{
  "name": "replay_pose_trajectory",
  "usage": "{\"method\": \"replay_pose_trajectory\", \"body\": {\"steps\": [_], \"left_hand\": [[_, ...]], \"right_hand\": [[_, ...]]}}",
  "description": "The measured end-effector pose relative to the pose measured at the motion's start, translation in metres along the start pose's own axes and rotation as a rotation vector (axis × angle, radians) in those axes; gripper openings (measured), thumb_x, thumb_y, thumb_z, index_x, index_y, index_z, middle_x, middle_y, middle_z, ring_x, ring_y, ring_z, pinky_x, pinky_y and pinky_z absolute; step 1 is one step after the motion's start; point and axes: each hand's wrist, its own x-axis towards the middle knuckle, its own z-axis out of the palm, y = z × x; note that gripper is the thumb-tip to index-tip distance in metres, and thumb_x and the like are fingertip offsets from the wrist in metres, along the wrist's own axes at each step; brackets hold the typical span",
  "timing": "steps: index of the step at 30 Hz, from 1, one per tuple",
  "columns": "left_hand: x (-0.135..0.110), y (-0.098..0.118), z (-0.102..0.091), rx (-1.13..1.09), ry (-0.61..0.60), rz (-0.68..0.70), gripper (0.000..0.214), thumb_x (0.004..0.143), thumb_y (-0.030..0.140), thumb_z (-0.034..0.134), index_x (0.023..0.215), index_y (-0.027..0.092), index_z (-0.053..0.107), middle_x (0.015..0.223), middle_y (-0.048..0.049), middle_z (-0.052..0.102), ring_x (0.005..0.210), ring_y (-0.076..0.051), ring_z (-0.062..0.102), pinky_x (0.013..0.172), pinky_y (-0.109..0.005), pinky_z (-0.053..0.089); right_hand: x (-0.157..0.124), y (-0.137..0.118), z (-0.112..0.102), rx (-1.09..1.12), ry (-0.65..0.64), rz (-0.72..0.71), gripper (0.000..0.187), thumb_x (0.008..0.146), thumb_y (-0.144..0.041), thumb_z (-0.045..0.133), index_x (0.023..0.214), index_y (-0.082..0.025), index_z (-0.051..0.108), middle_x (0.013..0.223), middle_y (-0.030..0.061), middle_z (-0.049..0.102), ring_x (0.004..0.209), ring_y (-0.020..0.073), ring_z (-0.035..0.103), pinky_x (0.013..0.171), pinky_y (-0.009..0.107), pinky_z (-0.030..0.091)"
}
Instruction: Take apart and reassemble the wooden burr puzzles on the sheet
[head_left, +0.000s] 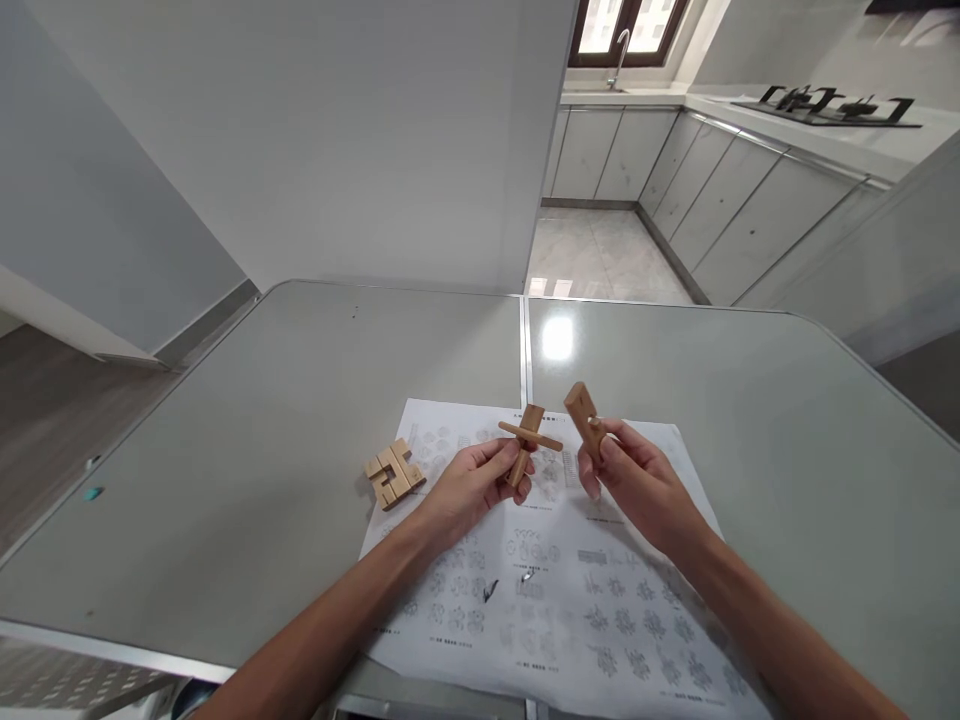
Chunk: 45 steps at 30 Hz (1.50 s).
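My left hand (487, 480) is closed around a wooden puzzle piece (533, 417), with a thin wooden stick (546, 441) crossing it. To the right, my right hand (634, 470) pinches another wooden puzzle piece (579, 405), which tilts up and to the left and has a small round knob on its side. The two held pieces are apart. Both hands are above a printed instruction sheet (540, 620) with rows of small diagrams. Left of my left hand, several interlocked wooden blocks (395, 474) lie as a flat square with a gap in its middle.
The grey table (225, 450) has a metal seam down its middle and a raised edge. Two small dark marks or scraps (490, 590) are on the sheet. A teal bit (93, 493) lies near the left edge. Beyond are a wall and a kitchen counter with a stove (825, 108).
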Motion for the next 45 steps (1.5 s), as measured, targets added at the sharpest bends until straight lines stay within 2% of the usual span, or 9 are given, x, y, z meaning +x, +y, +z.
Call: {"method": "replay_pose_trajectory", "body": {"steps": [4,9,20,27,34,39,45], "left_hand": [[0.000,-0.001,0.004,0.051,-0.012,0.002,0.035,0.092,0.049,0.073,0.096,0.014,0.074,0.087,-0.0064,0.062,0.069,-0.013,0.053,0.068,-0.029,0.043],[0.000,-0.002,0.005,0.050,-0.031,-0.015,0.034,0.094,0.047,0.072,0.088,0.014,0.072,0.087,-0.0061,0.061,0.069,-0.013,0.053,0.068,-0.029,0.043],[0.001,-0.006,0.000,-0.038,-0.045,-0.022,0.032,0.097,0.044,0.070,0.086,0.014,0.071,0.081,-0.0039,0.056,0.066,-0.011,0.049,0.067,-0.029,0.040],[0.000,-0.006,0.002,0.146,-0.039,0.026,0.031,0.099,0.045,0.063,0.090,0.015,0.069,0.085,-0.0041,0.062,0.070,-0.014,0.055,0.070,-0.030,0.043],[-0.001,-0.006,0.002,0.285,-0.123,0.034,0.038,0.104,0.045,0.051,0.087,0.015,0.066,0.076,-0.0038,0.061,0.070,-0.015,0.054,0.072,-0.031,0.042],[-0.001,-0.009,-0.001,0.265,-0.165,0.020,0.038,0.103,0.051,0.055,0.090,0.017,0.064,0.079,-0.0022,0.056,0.070,-0.014,0.050,0.072,-0.030,0.041],[0.002,-0.011,-0.003,0.243,-0.117,0.067,0.035,0.100,0.051,0.061,0.108,0.017,0.069,0.082,-0.0008,0.055,0.069,-0.013,0.050,0.076,-0.033,0.045]], "right_hand": [[-0.003,-0.002,0.003,-0.011,-0.107,-0.004,0.028,0.104,-0.049,0.059,0.119,-0.026,0.065,0.078,0.0006,0.066,0.055,0.0155,0.057,0.060,0.036,0.053],[-0.004,-0.003,0.004,-0.069,-0.128,-0.019,0.028,0.105,-0.044,0.059,0.124,-0.025,0.067,0.076,0.0000,0.067,0.056,0.0141,0.057,0.060,0.033,0.051],[-0.007,0.001,0.007,-0.155,-0.062,-0.050,0.022,0.104,-0.040,0.061,0.119,-0.025,0.068,0.081,0.0007,0.068,0.054,0.0122,0.057,0.057,0.030,0.050],[-0.009,-0.003,0.013,-0.233,-0.010,-0.050,0.023,0.103,-0.043,0.061,0.115,-0.024,0.065,0.080,0.0010,0.069,0.053,0.0120,0.056,0.056,0.029,0.049],[-0.006,0.001,0.015,-0.228,0.027,0.024,0.026,0.103,-0.049,0.061,0.111,-0.024,0.060,0.081,0.0020,0.070,0.055,0.0126,0.057,0.052,0.027,0.045],[-0.005,0.000,0.014,-0.162,0.050,0.030,0.028,0.101,-0.050,0.063,0.110,-0.024,0.059,0.081,0.0015,0.070,0.053,0.0116,0.054,0.053,0.028,0.045],[-0.004,0.000,0.013,-0.177,0.028,0.040,0.027,0.102,-0.050,0.062,0.113,-0.025,0.059,0.082,0.0008,0.070,0.055,0.0119,0.055,0.053,0.027,0.043]]}}
